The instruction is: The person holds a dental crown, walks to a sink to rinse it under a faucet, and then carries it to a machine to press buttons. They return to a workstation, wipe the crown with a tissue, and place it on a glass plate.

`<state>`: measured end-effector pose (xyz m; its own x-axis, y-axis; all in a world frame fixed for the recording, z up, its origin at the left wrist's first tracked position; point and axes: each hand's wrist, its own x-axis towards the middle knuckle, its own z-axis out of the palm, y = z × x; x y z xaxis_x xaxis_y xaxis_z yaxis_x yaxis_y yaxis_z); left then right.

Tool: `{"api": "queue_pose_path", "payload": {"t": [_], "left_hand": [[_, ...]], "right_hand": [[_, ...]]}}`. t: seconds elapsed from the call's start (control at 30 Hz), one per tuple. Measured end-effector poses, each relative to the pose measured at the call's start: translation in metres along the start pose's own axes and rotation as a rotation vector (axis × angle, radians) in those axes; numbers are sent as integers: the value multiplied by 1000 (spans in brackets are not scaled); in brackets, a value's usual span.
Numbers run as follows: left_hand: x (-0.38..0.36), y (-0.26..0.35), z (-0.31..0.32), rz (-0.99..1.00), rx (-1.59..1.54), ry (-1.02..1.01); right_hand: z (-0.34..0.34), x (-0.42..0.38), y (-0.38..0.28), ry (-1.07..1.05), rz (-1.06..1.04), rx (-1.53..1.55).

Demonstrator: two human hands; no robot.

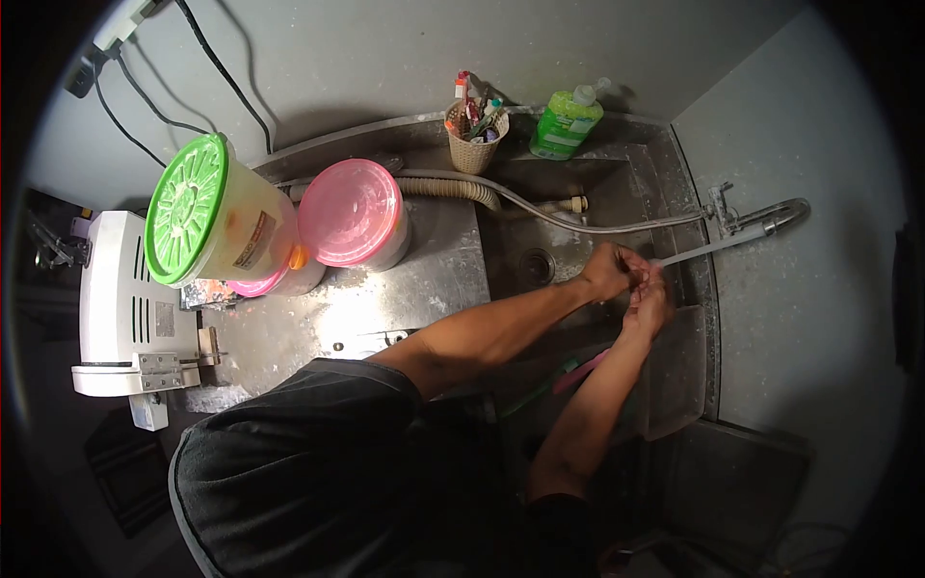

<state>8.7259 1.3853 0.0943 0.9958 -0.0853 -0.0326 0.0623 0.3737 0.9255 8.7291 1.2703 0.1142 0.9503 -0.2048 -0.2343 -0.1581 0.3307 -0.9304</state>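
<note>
My left hand [612, 274] is over the sink [568, 249], its fingers bent inward. Close against it, my right hand [652, 302] has its fingers pressed together. A small pinkish thing [656, 263] shows at the meeting fingertips; what it is and which hand grips it are unclear. From the curved metal tap [790, 214] a pale straight streak [708, 249] runs to my fingers; I cannot tell whether it is water or a tube. The round drain [537, 266] lies left of my hands.
A grey hose [559, 220] crosses the sink. Behind stand a brush-filled basket [474, 152] and a green soap bottle [566, 127]. Green-lidded [188, 210] and pink-lidded [350, 212] tubs and a white machine [116, 299] are left. A clear bin [676, 385] sits right.
</note>
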Motion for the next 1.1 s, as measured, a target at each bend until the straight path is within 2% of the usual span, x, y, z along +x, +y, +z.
{"api": "queue_pose_path", "payload": {"t": [0.03,0.13,0.33,0.47,0.53,0.63,0.77,0.83,0.87,0.97,1.03,1.1], "left_hand": [[-2,5,0,16,63,-7],[-7,12,1,55,117,23],[-8,12,3,22,75,156],[-9,5,4,-50,-144,132],[-11,7,1,-62,-66,142],[-10,0,-2,-47,28,166],[-5,-14,-5,-49,-83,160],[-14,10,-7,-146,-65,164],[-18,20,-7,-194,-58,168],[-1,-21,-6,-62,-208,144],[-2,-14,-6,-37,-143,114],[-4,-9,-5,-56,-170,83]], "right_hand": [[-6,5,3,-73,25,-19],[-2,11,10,54,24,52],[5,16,21,29,45,112],[-2,18,28,-88,81,145],[5,5,17,-221,115,125],[10,0,21,86,118,102],[7,2,31,140,72,61],[11,-3,24,181,95,-30],[8,0,25,139,110,21],[1,5,23,16,139,136],[18,-12,7,-66,138,178],[9,-8,13,49,142,164]]}}
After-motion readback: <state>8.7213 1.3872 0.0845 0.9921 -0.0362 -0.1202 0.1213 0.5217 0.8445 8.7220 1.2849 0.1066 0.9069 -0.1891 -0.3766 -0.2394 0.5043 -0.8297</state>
